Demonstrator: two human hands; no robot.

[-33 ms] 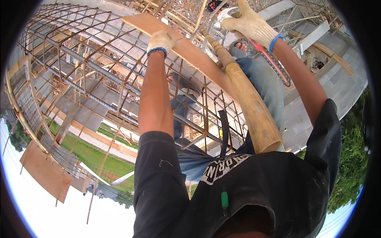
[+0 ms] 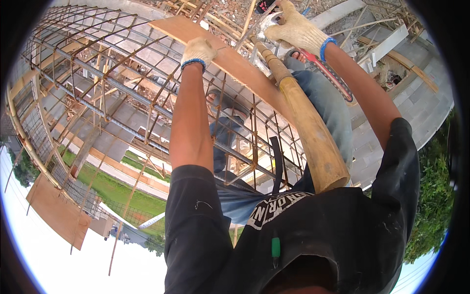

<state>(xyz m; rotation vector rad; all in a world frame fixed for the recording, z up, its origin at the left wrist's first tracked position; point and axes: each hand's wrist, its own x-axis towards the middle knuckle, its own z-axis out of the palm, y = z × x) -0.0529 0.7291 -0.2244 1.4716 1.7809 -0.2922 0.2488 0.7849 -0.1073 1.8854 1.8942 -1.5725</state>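
Left gloved hand [image 2: 199,51] closed on near edge of long wooden board [image 2: 245,76], board angled alongside rebar cage [image 2: 122,88], lower end beside bamboo pole [image 2: 313,134], right gloved hand [image 2: 297,32] closed around hammer [image 2: 337,83], apparently near its head, finger wrap partly hidden.

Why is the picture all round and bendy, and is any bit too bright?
In the head view, the fisheye lens makes the steel bars bow toward the left rim, with black corners; head view again, the sky lower left is washed out white, but the left hand looks fairly clear.
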